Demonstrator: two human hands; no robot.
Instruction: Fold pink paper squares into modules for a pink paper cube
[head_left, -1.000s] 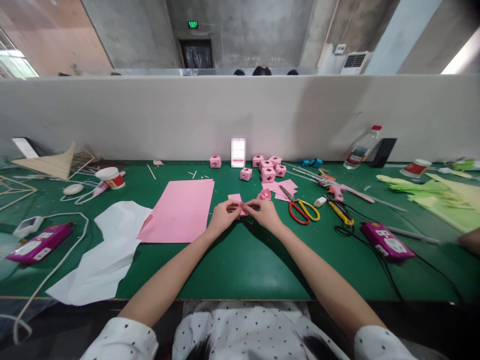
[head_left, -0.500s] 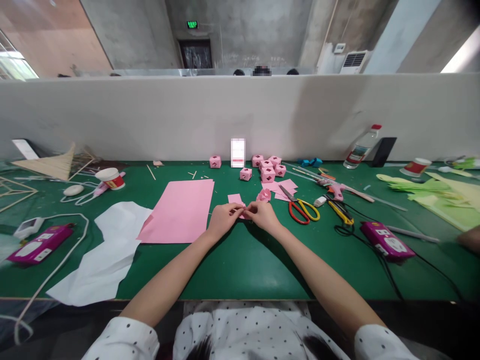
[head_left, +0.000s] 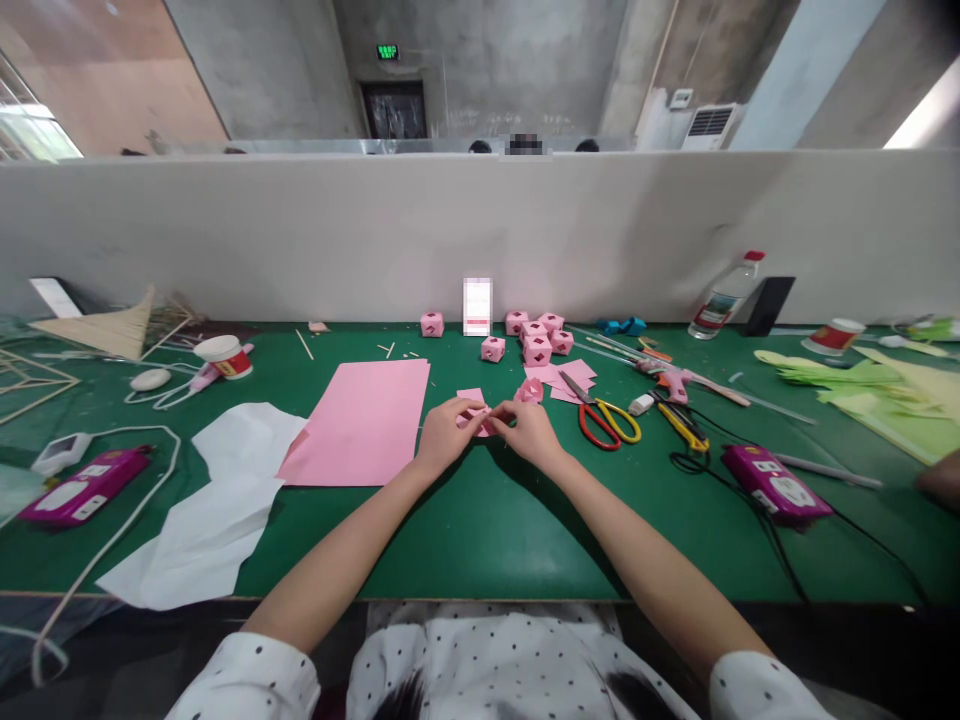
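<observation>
My left hand (head_left: pixel 450 436) and my right hand (head_left: pixel 527 430) meet over the green table, fingertips pinched on a small piece of pink paper (head_left: pixel 484 427). The fingers cover most of this piece, so its folds cannot be made out. Just behind lies another flat bit of pink paper (head_left: pixel 470 394). A partly folded pink paper piece (head_left: pixel 529 391) rests right behind my right hand. Farther back are several pink paper cubes (head_left: pixel 536 350) with dark diamond-shaped openings. To the left of my left hand is a large pink sheet (head_left: pixel 360 425).
Scissors (head_left: pixel 600 415) with red and yellow handles lie right of my hands, beside a yellow utility knife (head_left: pixel 686 428) and a pink glue gun (head_left: pixel 675 384). A phone (head_left: pixel 478 308) leans on the divider. White paper (head_left: pixel 217 510) lies left; a purple box (head_left: pixel 776 485) sits right.
Both hands stay pinched on the small pink paper, with only a slight shift of the fingers. The whole view has moved very slightly.
</observation>
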